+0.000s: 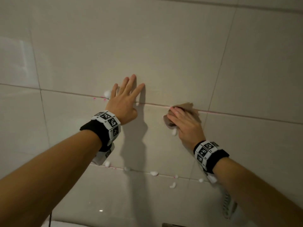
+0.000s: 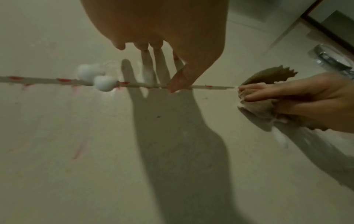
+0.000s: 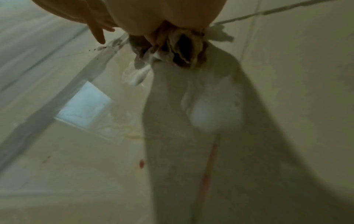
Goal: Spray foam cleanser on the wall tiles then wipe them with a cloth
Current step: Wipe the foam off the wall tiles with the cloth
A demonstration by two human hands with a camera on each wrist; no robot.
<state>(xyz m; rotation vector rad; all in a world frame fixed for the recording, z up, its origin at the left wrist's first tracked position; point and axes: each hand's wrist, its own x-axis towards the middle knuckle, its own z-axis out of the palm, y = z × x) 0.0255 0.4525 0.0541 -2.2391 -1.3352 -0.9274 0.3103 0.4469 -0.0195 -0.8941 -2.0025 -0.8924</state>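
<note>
Beige wall tiles point(image 1: 164, 46) fill the head view. My left hand point(image 1: 126, 95) lies flat on the wall with its fingers spread, straddling a horizontal grout line point(image 1: 73, 93) marked with pink spots. To its right, my right hand point(image 1: 183, 122) holds a crumpled brown cloth point(image 1: 188, 107) against the same grout line. White foam blobs point(image 1: 107, 94) sit by my left little finger, and more foam point(image 1: 154, 173) dots the lower grout line. The left wrist view shows the foam point(image 2: 103, 84) and the cloth point(image 2: 268, 75). The right wrist view shows the bunched cloth point(image 3: 178, 48) above a foam smear point(image 3: 206, 115).
A white glossy ledge point(image 1: 114, 210) runs below the tiles. A ribbed hose point(image 1: 227, 203) hangs under my right forearm. A chrome fixture point(image 2: 331, 59) shows at the right of the left wrist view. Pink streaks point(image 3: 208, 174) run down the tile.
</note>
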